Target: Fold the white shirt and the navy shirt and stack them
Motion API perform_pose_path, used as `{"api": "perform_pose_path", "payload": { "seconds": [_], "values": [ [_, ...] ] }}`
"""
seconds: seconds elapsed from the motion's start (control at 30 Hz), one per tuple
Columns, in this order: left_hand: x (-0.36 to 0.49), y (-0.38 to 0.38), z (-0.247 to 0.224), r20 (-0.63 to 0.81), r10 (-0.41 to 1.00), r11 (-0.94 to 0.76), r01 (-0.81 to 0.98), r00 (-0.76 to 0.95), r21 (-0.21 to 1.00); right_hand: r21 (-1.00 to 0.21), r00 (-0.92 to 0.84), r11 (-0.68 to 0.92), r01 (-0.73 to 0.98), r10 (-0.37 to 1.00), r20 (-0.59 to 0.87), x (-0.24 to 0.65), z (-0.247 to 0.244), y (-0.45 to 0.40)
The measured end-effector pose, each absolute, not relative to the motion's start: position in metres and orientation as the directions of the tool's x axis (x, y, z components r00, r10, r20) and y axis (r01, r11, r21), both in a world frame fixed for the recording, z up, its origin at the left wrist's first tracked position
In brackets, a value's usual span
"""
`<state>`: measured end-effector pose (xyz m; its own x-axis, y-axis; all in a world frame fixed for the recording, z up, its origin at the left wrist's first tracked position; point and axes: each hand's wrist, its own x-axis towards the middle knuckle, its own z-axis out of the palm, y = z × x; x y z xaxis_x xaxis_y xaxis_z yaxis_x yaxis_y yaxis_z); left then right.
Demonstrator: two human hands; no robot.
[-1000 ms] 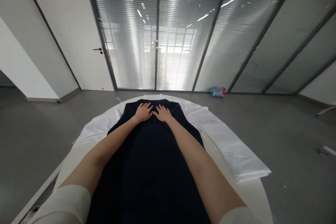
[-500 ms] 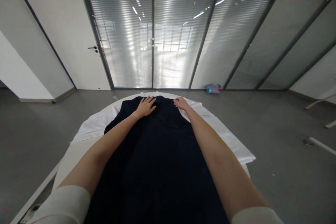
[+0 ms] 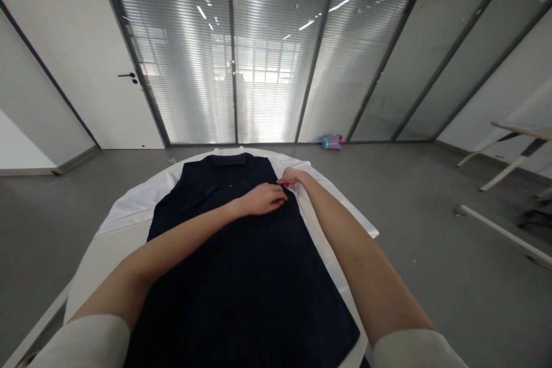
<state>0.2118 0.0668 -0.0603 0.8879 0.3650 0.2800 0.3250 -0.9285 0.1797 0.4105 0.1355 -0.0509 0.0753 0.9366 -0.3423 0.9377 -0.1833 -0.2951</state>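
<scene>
Observed dark garment (image 3: 241, 276) spread over pale rounded table (image 3: 99, 259) from the near side to the far end, with white cloth (image 3: 142, 201) out to left and right of the upper part. Farther up, noted left hand (image 3: 264, 198) on dark garment, right of centre, with fingers bent but unable to tell whether gripping fabric; just beyond, to the right, noted right hand (image 3: 295, 177) with fingertips pinching dark garment at its right edge. Past the far collar, logged blue-and-red container (image 3: 332, 142) on grey floor (image 3: 414, 207) beside glass partition (image 3: 267, 98).
</scene>
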Motion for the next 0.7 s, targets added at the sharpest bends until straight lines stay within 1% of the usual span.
{"api": "perform_pose_path", "payload": {
  "seconds": [0.03,0.07,0.1,0.13,0.2,0.27,0.37,0.57,0.63,0.7],
  "values": [
    [0.222,0.038,-0.061,0.255,0.154,-0.978,0.111,0.954,0.175,-0.267,0.085,-0.186,0.946,0.934,-0.347,0.409,-0.051,0.136],
    [0.231,0.009,-0.062,0.236,-0.025,-0.980,-0.070,0.971,0.184,-0.240,0.095,-0.187,0.953,0.933,-0.348,0.407,-0.052,0.137],
    [0.237,-0.018,-0.064,0.222,-0.145,-0.964,-0.188,0.964,0.190,-0.216,0.103,-0.186,0.959,0.932,-0.348,0.406,-0.053,0.139],
    [0.242,-0.042,-0.067,0.208,-0.230,-0.945,-0.269,0.951,0.184,-0.193,0.111,-0.186,0.963,0.932,-0.345,0.405,-0.054,0.140],
    [0.246,-0.079,-0.072,0.184,-0.319,-0.924,-0.349,0.930,0.156,-0.155,0.124,-0.185,0.971,0.934,-0.336,0.403,-0.057,0.143],
    [0.247,-0.100,-0.075,0.162,-0.328,-0.930,-0.348,0.931,0.117,-0.129,0.136,-0.187,0.974,0.935,-0.328,0.403,-0.061,0.146],
    [0.250,-0.107,-0.075,0.116,-0.286,-0.950,-0.297,0.951,0.093,-0.106,0.152,-0.195,0.975,0.935,-0.320,0.402,-0.069,0.148],
    [0.264,-0.103,-0.073,0.068,-0.319,-0.925,-0.326,0.945,0.194,-0.071,0.186,-0.220,0.973,0.927,-0.327,0.399,-0.076,0.152],
    [0.267,-0.105,-0.071,0.053,-0.314,-0.932,-0.318,0.948,0.175,-0.078,0.191,-0.229,0.970,0.923,-0.335,0.398,-0.076,0.155],
    [0.268,-0.108,-0.069,0.047,-0.307,-0.943,-0.311,0.950,0.117,-0.091,0.193,-0.237,0.967,0.920,-0.342,0.397,-0.077,0.156]
  ]
}}
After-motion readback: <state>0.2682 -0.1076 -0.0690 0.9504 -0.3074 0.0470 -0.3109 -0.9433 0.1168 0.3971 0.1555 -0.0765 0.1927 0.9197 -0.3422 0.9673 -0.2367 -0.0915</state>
